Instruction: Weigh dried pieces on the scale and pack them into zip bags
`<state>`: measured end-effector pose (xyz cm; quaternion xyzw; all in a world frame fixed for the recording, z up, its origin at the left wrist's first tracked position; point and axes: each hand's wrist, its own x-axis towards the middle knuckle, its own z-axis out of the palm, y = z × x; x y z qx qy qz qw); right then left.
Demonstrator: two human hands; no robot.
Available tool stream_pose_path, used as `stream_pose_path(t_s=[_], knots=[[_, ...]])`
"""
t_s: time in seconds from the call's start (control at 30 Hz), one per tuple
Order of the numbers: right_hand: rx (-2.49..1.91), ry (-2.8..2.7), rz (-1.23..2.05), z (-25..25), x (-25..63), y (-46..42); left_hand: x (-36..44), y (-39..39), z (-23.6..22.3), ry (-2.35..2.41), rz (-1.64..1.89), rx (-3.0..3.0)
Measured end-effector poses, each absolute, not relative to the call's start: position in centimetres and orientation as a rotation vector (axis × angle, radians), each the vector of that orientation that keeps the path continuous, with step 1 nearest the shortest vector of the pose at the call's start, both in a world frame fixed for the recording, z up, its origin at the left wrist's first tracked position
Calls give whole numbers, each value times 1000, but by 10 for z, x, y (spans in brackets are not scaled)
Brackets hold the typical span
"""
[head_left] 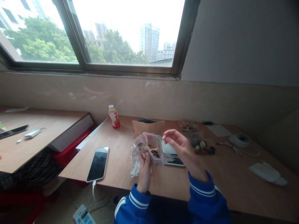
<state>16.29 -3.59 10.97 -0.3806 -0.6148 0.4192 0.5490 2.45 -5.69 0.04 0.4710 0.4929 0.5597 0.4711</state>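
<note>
My left hand [144, 168] grips a clear zip bag [137, 166] from below, thumb in front. Its mouth gapes toward the right, and dark and copper-coloured small parts [154, 151] show inside; their kind I cannot make out. Just right of the bag's opening, my right hand [177, 143] is raised with its fingers loosely curved and apart, nothing visible in them. Behind the bag stands a brown paper pouch [148, 126] with its top open. A flat silver and dark device [176, 161] lies partly hidden under the bag and my right hand.
At the left lies a phone [98, 165] on a charging cable, with a small bottle [114, 116] behind it. More clear bags of parts [203, 146], a round white device [239, 140] with a cord and a crumpled white wrapper [268, 172] are on the right. A power strip [84, 215] rests below.
</note>
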Motion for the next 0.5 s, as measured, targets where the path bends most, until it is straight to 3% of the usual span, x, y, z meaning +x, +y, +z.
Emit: stream_pose_path(t_s=[0.1,0.23,0.5], knots=[[-902,-1802,1110,112,156,-39,25,-59,6,1096,1468,1071],[-1018,-1960,898,109,142,-34,22,-61,15,1072,1521,1021],[-859,-1898,1202,93,133,-14,10,-55,19,1039,1424,1119]])
